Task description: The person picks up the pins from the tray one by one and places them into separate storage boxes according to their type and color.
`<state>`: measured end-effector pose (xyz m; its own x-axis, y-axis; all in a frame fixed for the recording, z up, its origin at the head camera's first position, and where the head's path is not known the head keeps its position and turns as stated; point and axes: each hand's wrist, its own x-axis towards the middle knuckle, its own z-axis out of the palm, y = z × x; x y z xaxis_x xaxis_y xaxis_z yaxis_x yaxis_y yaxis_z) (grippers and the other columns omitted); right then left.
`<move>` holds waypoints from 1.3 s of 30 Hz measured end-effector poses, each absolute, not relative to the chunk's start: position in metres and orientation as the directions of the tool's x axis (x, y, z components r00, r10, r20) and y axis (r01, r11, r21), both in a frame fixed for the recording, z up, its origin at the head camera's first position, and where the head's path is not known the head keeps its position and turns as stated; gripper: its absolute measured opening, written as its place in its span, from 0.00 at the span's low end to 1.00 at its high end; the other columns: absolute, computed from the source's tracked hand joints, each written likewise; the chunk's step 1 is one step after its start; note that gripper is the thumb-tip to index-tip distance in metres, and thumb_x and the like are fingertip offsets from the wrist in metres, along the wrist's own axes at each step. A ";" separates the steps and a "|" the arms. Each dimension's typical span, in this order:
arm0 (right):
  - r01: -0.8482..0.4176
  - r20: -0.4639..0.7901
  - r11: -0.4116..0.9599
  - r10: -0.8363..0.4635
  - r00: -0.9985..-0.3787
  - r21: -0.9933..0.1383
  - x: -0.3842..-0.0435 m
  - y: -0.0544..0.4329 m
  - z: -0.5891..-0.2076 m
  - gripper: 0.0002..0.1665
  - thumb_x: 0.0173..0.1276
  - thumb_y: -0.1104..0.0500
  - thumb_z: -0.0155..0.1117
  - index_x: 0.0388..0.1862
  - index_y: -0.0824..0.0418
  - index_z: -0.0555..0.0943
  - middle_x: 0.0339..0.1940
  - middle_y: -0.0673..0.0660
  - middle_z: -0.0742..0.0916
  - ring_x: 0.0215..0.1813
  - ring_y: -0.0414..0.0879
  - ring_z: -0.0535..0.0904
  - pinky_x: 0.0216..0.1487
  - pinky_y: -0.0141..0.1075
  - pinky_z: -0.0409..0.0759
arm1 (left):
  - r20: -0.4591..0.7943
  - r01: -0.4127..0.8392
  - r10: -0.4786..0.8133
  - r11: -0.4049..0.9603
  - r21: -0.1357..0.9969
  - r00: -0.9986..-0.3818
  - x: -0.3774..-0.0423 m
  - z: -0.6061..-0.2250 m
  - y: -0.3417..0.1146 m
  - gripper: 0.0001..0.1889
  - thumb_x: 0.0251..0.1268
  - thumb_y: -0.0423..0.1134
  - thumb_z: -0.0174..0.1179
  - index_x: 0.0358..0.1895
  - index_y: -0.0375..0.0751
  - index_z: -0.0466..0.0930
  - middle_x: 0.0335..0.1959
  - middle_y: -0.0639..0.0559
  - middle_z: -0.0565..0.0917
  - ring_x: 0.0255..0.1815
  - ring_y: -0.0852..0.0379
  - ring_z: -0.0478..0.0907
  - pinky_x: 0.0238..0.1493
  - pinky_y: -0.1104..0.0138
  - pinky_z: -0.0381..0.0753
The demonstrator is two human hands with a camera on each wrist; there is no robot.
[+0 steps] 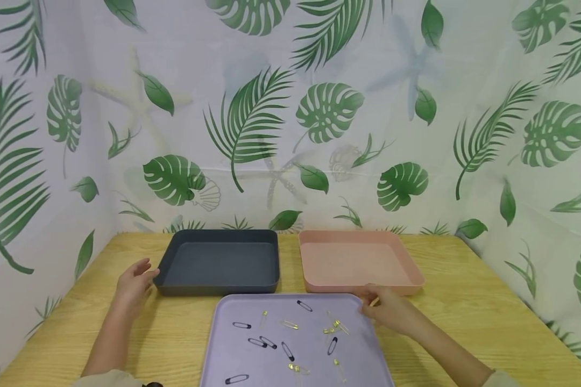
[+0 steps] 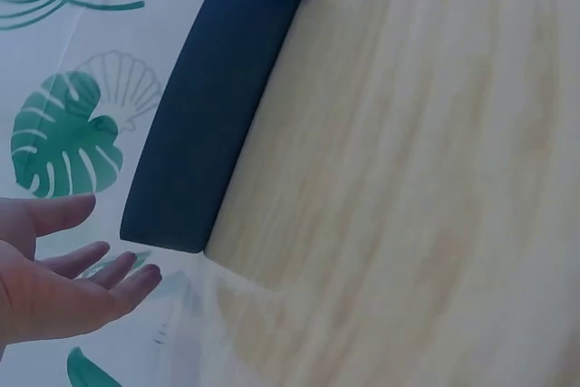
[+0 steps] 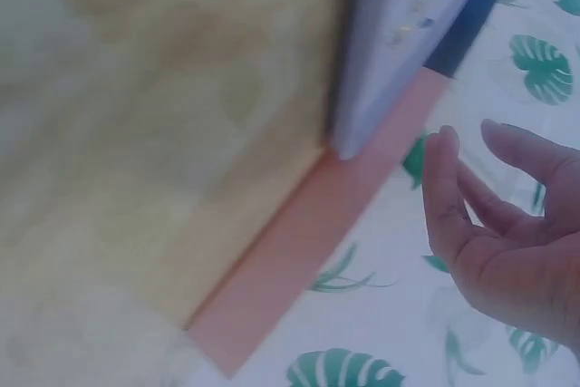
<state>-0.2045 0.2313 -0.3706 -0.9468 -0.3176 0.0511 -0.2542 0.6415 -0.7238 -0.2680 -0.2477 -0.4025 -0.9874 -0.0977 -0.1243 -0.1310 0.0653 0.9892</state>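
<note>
My left hand (image 1: 134, 286) is beside the near left corner of the dark blue tray (image 1: 218, 290), its fingers relaxed and apart; the left wrist view shows nothing in that hand (image 2: 63, 274). My right hand (image 1: 389, 309) hovers over the far right corner of the lavender tray (image 1: 290, 300), close to the pink tray (image 1: 363, 289). In the right wrist view its fingers (image 3: 444, 197) are loosely bent and hold nothing. On the lavender tray lie several black safety pins (image 1: 288, 351) and several gold safety pins (image 1: 289, 325), scattered about.
The dark blue and pink trays stand side by side at the back of the wooden table (image 1: 465, 306), with the lavender one in front of them. A leaf-patterned cloth (image 1: 281, 134) hangs behind and along both sides.
</note>
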 end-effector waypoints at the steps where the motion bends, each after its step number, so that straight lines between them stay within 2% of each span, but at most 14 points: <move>1: -0.273 0.066 0.637 -0.329 -0.942 -0.721 -0.207 0.227 -0.367 0.15 0.60 0.69 0.60 0.46 0.73 0.76 0.28 0.54 0.77 0.28 0.46 0.74 0.21 0.34 0.78 | -0.129 -0.133 -0.079 0.047 0.990 -0.989 -0.268 -0.404 -0.251 0.33 0.72 0.33 0.43 0.71 0.32 0.34 0.71 0.35 0.39 0.69 0.38 0.41 0.67 0.56 0.50; 7: -0.322 0.098 0.602 -0.375 -0.922 -0.731 -0.219 0.196 -0.354 0.15 0.60 0.67 0.63 0.46 0.69 0.78 0.30 0.53 0.79 0.34 0.46 0.77 0.25 0.33 0.79 | -0.181 -0.181 0.002 0.007 0.983 -0.984 -0.271 -0.412 -0.259 0.34 0.71 0.32 0.45 0.71 0.31 0.34 0.71 0.34 0.40 0.69 0.41 0.44 0.66 0.57 0.51; 12: -0.346 0.094 0.555 -0.432 -0.897 -0.756 -0.229 0.170 -0.357 0.13 0.60 0.67 0.63 0.45 0.68 0.79 0.30 0.53 0.79 0.34 0.48 0.78 0.27 0.33 0.80 | -0.191 -0.191 0.007 -0.002 0.982 -0.981 -0.272 -0.415 -0.256 0.32 0.71 0.31 0.44 0.71 0.30 0.36 0.70 0.32 0.41 0.69 0.42 0.44 0.66 0.57 0.51; 16: -0.351 0.092 0.542 -0.448 -0.890 -0.763 -0.236 0.155 -0.365 0.11 0.60 0.68 0.62 0.43 0.67 0.80 0.30 0.52 0.80 0.34 0.47 0.78 0.27 0.34 0.80 | -0.183 -0.183 -0.005 0.012 0.983 -0.983 -0.274 -0.416 -0.250 0.31 0.71 0.30 0.43 0.71 0.29 0.38 0.70 0.31 0.43 0.69 0.41 0.45 0.66 0.56 0.51; 23: -0.305 0.001 0.535 -0.495 -0.869 -0.788 -0.245 0.136 -0.372 0.12 0.60 0.66 0.64 0.43 0.68 0.79 0.31 0.52 0.81 0.30 0.48 0.77 0.27 0.36 0.79 | -0.200 -0.200 -0.012 0.006 0.980 -0.980 -0.276 -0.419 -0.249 0.29 0.71 0.29 0.41 0.70 0.28 0.39 0.70 0.32 0.43 0.68 0.40 0.47 0.66 0.57 0.53; 31: -0.315 -0.036 0.516 -0.561 -0.827 -0.797 -0.250 0.129 -0.378 0.10 0.61 0.68 0.60 0.42 0.70 0.79 0.29 0.52 0.80 0.28 0.49 0.77 0.25 0.33 0.76 | -0.171 -0.171 0.032 0.006 0.985 -0.985 -0.276 -0.423 -0.258 0.29 0.72 0.28 0.41 0.70 0.27 0.39 0.70 0.31 0.41 0.68 0.39 0.46 0.66 0.57 0.52; 35: -0.293 -0.065 0.495 -0.586 -0.808 -0.818 -0.251 0.130 -0.384 0.10 0.61 0.70 0.58 0.42 0.71 0.79 0.28 0.53 0.80 0.26 0.46 0.75 0.25 0.36 0.77 | -0.152 -0.152 0.062 0.000 0.988 -0.986 -0.276 -0.425 -0.261 0.30 0.71 0.28 0.41 0.70 0.27 0.38 0.69 0.28 0.42 0.67 0.38 0.47 0.65 0.57 0.54; 39: -0.264 -0.083 0.474 -0.593 -0.801 -0.840 -0.252 0.131 -0.388 0.10 0.61 0.70 0.60 0.41 0.71 0.78 0.29 0.53 0.80 0.25 0.46 0.74 0.27 0.43 0.78 | -0.148 -0.148 0.069 0.004 0.989 -0.987 -0.276 -0.426 -0.263 0.31 0.71 0.28 0.42 0.71 0.29 0.38 0.69 0.27 0.43 0.67 0.38 0.48 0.64 0.58 0.56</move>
